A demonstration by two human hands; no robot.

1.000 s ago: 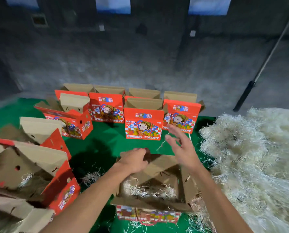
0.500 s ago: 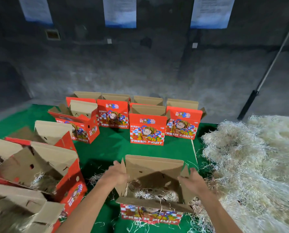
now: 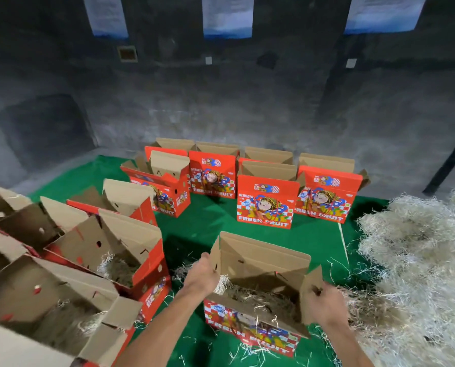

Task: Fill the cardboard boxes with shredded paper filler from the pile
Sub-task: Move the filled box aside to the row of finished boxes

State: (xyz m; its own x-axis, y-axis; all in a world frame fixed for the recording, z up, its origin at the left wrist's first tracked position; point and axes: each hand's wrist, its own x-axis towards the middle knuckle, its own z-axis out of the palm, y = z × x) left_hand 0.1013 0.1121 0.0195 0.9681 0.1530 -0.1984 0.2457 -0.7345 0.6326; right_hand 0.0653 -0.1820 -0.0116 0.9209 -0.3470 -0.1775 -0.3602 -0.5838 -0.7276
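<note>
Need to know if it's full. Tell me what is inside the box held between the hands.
The held box contains shredded paper filler over its bottom, well below the rim. The near wall hides the front part; anything beneath the filler cannot be seen.

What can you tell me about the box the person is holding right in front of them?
The box is red printed cardboard, brown inside, with a cartoon figure and "FRESH FRUIT" on its front. It stands upright on the green mat, flaps open, some shredded paper inside. The left hand grips its left flap, the right hand its right flap. The filler pile lies beside it.
</note>
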